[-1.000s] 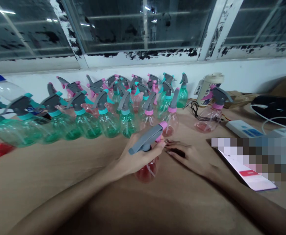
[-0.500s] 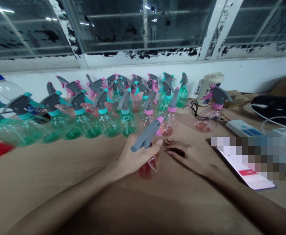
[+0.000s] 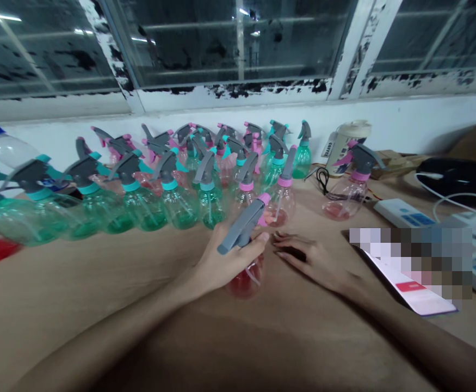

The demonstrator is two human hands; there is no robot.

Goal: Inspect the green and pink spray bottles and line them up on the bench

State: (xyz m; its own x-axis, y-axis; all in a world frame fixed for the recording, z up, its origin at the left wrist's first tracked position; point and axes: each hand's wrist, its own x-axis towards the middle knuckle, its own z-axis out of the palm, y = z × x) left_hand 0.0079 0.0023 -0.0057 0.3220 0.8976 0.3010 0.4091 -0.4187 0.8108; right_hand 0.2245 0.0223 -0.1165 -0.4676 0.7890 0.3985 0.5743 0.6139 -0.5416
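Observation:
My left hand (image 3: 223, 261) is wrapped round the neck of a pink spray bottle (image 3: 246, 277) with a grey trigger head (image 3: 241, 226). The bottle stands on the brown table (image 3: 99, 294), tilted slightly. My right hand (image 3: 313, 261) lies flat on the table just right of the bottle, fingers stretched toward it, holding nothing. Behind them stands a crowd of several green and pink spray bottles (image 3: 172, 190) in rows along the wall.
A lone pink spray bottle (image 3: 350, 185) and a white cup (image 3: 346, 141) stand at the back right. A power strip (image 3: 405, 213), cables, a black object (image 3: 458, 177) and a white card (image 3: 409, 283) lie at the right. A clear water bottle (image 3: 5, 147) is far left.
The bottle in my left hand has turned a little more upright, its trigger head rising. My right hand has stayed flat on the table.

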